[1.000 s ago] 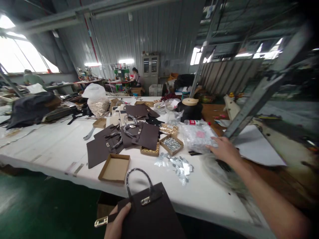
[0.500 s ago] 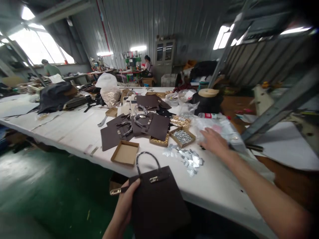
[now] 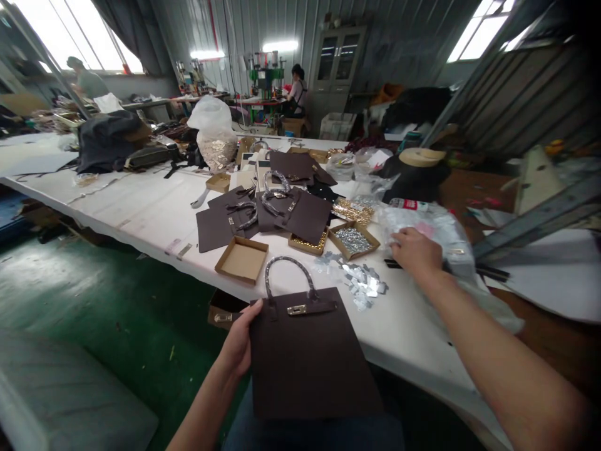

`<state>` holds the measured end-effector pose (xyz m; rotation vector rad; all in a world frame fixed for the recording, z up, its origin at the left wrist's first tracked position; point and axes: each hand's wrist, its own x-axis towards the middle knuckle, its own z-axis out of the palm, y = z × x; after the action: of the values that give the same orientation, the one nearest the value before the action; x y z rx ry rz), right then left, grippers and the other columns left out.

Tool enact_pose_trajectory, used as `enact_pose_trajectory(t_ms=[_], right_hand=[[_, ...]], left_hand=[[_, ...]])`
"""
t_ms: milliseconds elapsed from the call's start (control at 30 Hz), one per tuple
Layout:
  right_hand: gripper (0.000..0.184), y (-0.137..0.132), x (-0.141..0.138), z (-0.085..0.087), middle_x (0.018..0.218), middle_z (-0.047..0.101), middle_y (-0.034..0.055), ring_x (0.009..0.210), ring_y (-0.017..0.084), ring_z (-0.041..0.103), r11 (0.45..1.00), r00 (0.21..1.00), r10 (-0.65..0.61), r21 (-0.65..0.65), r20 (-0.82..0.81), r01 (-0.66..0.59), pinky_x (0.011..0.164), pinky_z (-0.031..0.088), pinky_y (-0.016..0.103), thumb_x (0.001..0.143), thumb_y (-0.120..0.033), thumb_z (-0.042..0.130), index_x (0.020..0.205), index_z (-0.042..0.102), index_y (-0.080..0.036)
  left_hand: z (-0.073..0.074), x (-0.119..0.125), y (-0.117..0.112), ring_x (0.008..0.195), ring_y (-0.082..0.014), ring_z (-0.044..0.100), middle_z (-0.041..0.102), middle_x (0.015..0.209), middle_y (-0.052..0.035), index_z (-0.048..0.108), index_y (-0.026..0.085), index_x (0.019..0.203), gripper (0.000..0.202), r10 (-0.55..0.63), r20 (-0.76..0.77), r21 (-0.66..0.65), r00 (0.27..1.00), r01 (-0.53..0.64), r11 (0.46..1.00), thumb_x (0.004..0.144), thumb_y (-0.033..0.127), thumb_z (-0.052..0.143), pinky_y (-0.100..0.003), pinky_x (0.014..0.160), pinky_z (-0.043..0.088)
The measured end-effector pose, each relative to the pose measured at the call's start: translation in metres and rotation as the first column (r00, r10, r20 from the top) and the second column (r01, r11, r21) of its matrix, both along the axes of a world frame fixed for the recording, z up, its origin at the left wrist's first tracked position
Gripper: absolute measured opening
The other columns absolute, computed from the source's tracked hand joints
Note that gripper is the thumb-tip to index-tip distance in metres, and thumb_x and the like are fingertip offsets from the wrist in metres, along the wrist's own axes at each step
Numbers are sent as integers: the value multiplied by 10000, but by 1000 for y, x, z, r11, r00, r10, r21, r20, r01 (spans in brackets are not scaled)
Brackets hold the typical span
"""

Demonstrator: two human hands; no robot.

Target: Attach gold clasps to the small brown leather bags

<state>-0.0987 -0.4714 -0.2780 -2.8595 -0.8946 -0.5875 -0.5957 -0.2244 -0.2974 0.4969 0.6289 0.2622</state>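
My left hand (image 3: 241, 341) grips the left edge of a dark brown handbag panel (image 3: 310, 363), thumb on its front. The panel has a plastic-wrapped loop handle (image 3: 290, 263) and a gold metal clasp (image 3: 297, 310) on a strap. It leans over the table's near edge, above my lap. Over at the right, my right hand (image 3: 417, 254) is closed with curled fingers at the edge of a clear plastic bag (image 3: 441, 228); what the fingers hold is hidden. A dark strip (image 3: 392, 264) shows beside that hand. Loose silver metal plates (image 3: 364, 285) lie between the panel and my right hand.
On the white table (image 3: 154, 207) are an empty cardboard box lid (image 3: 241, 260), a box of silver parts (image 3: 353, 241), gold parts (image 3: 352, 212) and stacked brown panels (image 3: 305, 213). A metal post (image 3: 521, 219) slants at right. Two people sit or stand far back.
My right hand has curled its fingers at the plastic bag, where they were reaching out before. The brown panel now faces me more fully. The head view has tipped downward.
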Motion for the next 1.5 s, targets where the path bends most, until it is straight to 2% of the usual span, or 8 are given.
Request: enact_pose_trajectory(t_ms=[600,700,800,900,967,1100,1200,1500], right_hand=[[493,9,-6,10,1498,741,187,1197,264,700,999,998,-16,44,-62,18,810,363,468,1128,-481,555,1359,836,-148],[780,21,-51,27,1598,643,258,1445,332,629,969,981,144,217,-126,-115,1090,480,457,1019,-605,769,1623,644,-127],[702,33,-147,26,1718,562,144,1610,359,530,807,863,493,429,-112,-406,1392,393,528,961,-634,847,1553,688,-291],[697,37,-245,3,1856,391,61,1650,395,507,792,652,607,419,-455,-444,1355,511,642,874,-636,932,1487,695,-405],[411,37,-285,-15,1839,408,42,1626,378,538,806,610,582,483,-538,-342,1239,639,602,942,-592,871,1254,762,-348],[299,27,-307,-33,1721,556,51,1550,349,612,814,614,539,544,-577,-204,1009,742,502,1006,-564,798,1176,733,-328],[503,18,-311,-34,1741,538,36,1565,347,601,839,633,523,474,-570,-266,1098,711,537,951,-602,866,1379,689,-405],[266,2,-342,-65,1541,739,137,1347,328,776,813,740,533,490,-411,-314,1092,697,496,1131,-496,618,1290,621,-283]], left_hand=[[1,-1,1,1098,-355,828,839,1256,-252,787,67,1256,449,2,8,102,1000,-3,995,1057,470,782,-498,1051,695],[-2,-3,3,1096,-330,821,844,1241,-220,798,91,1236,413,18,29,136,999,-22,991,1059,463,783,-470,1051,689],[-9,-5,7,1041,-302,818,854,1164,-178,805,120,1193,369,43,16,150,999,-45,988,1036,453,819,-439,998,695],[-18,-5,10,988,-301,824,857,1132,-186,807,106,1185,358,38,-2,89,999,-37,995,1024,426,813,-418,935,697],[-23,-5,8,932,-283,824,862,1090,-176,816,103,1143,340,40,-19,79,999,-38,996,1001,411,826,-377,875,690],[-34,-10,0,972,-279,832,873,1102,-152,834,104,1125,330,70,-38,131,997,-65,989,936,371,877,-352,907,690],[-45,-19,-6,1038,-305,837,871,1136,-156,833,107,1186,364,43,-37,43,998,-41,998,953,386,845,-405,982,699],[-62,-49,-26,1135,-373,843,876,1185,-198,837,68,1238,419,-21,-55,-137,998,13,990,990,399,769,-503,1077,694]])
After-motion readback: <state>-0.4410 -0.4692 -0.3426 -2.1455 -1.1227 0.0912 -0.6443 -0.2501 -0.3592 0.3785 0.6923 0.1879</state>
